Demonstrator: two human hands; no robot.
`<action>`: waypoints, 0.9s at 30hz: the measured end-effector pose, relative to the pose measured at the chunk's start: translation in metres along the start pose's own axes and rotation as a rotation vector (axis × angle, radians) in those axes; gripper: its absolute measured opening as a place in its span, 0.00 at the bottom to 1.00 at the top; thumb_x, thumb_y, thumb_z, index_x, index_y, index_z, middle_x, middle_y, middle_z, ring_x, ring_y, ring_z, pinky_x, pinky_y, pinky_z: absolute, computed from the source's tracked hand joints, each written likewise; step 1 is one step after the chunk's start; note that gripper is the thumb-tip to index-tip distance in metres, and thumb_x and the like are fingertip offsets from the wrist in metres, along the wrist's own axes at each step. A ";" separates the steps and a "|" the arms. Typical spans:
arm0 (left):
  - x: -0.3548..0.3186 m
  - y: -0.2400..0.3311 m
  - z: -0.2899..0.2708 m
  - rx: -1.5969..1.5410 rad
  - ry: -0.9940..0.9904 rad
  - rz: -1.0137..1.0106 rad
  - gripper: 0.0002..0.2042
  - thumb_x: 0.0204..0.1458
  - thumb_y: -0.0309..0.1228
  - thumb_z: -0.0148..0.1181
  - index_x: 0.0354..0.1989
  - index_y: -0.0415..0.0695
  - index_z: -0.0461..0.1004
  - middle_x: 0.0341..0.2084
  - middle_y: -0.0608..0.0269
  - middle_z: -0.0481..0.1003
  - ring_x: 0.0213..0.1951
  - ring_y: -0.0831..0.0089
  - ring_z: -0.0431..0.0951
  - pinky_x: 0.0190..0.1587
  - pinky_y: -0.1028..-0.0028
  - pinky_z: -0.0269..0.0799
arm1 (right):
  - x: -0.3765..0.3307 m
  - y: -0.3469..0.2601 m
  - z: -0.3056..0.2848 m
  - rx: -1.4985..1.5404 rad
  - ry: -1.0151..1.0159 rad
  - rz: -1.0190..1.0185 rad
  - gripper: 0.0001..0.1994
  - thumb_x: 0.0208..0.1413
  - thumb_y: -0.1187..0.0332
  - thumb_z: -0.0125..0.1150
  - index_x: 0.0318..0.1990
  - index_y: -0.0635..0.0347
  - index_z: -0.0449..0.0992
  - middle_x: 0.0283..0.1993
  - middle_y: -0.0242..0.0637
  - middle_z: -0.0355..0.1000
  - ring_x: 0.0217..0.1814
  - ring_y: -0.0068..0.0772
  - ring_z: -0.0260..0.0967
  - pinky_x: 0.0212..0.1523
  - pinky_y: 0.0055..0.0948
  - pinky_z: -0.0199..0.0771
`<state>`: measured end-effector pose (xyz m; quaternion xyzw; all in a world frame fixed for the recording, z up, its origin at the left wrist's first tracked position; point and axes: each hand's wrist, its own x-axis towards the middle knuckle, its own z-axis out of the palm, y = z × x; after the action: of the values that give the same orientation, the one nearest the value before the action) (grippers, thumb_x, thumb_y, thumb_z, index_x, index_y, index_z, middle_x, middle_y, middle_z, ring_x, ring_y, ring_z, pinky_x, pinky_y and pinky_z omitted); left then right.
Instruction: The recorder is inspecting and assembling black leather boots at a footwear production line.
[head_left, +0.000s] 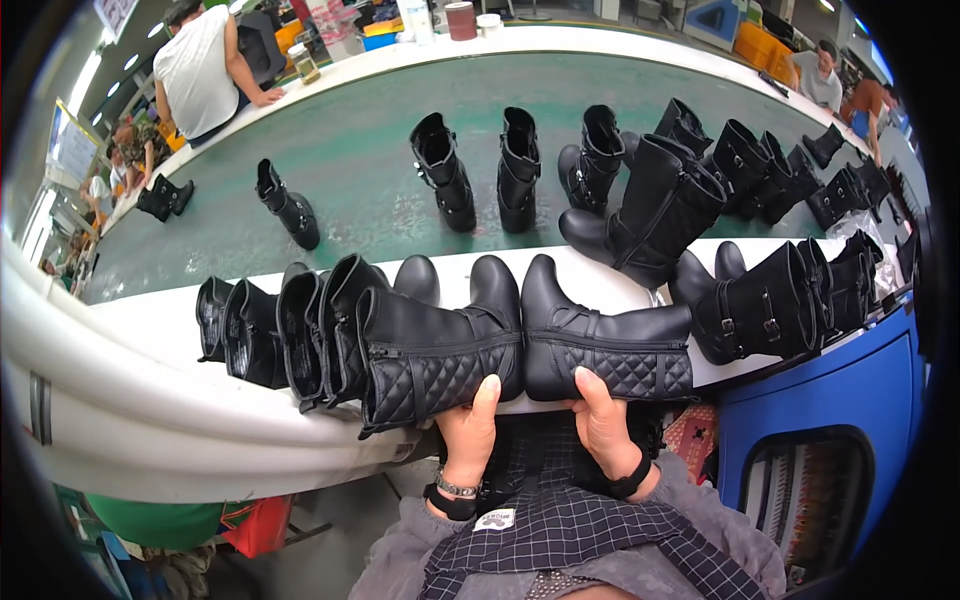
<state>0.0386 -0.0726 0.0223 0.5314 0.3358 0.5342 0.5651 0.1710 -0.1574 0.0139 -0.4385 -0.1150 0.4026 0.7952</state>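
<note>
Two black boots with quilted shafts and side zips lie on their sides, soles together, in front of me. My left hand [469, 430] grips the left boot [430, 345] from below, thumb on its quilted side near the heel. In the same way my right hand [604, 424] holds the right boot [610, 340], whose shaft points right. The fingers of both hands are hidden beneath the boots. Both zips run along the shafts facing up, and the toes point away from me.
Several black boots [262, 330] lie along the white ledge [160, 330] at left, and buckled boots [760, 312] at right. Beyond runs a green conveyor belt [360, 130] carrying more upright boots [518, 170]. A blue machine [830, 390] stands at right. Co-workers [205, 70] are across the belt.
</note>
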 end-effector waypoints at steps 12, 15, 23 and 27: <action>-0.021 -0.014 0.013 -0.242 0.005 -0.243 0.21 0.52 0.27 0.60 0.55 0.36 0.68 0.52 0.59 0.71 0.52 0.71 0.71 0.58 0.71 0.64 | -0.013 -0.022 -0.032 0.218 -0.011 0.006 0.25 0.53 0.75 0.54 0.61 0.59 0.62 0.57 0.43 0.68 0.58 0.42 0.68 0.61 0.44 0.69; -0.022 -0.013 0.018 -0.327 -0.033 -0.300 0.25 0.52 0.27 0.58 0.60 0.37 0.64 0.54 0.58 0.69 0.55 0.67 0.70 0.60 0.68 0.64 | -0.013 -0.024 -0.034 0.253 -0.019 0.003 0.28 0.53 0.75 0.54 0.64 0.60 0.60 0.61 0.44 0.65 0.61 0.43 0.66 0.63 0.46 0.66; -0.020 -0.004 0.026 -0.398 -0.033 -0.286 0.31 0.50 0.31 0.59 0.64 0.43 0.58 0.57 0.57 0.67 0.56 0.61 0.71 0.59 0.59 0.69 | -0.015 -0.018 -0.036 0.237 0.005 -0.054 0.28 0.51 0.65 0.59 0.61 0.62 0.64 0.57 0.41 0.70 0.58 0.40 0.70 0.61 0.42 0.68; -0.020 -0.001 0.027 -0.445 -0.060 -0.298 0.31 0.50 0.31 0.58 0.64 0.40 0.57 0.57 0.55 0.66 0.58 0.61 0.69 0.61 0.62 0.66 | -0.014 -0.015 -0.039 0.261 -0.001 -0.065 0.29 0.50 0.65 0.60 0.61 0.62 0.64 0.56 0.41 0.71 0.58 0.40 0.70 0.62 0.42 0.68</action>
<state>0.0607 -0.0979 0.0236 0.3543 0.2677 0.4896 0.7504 0.1908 -0.1957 0.0053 -0.3272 -0.0761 0.3884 0.8581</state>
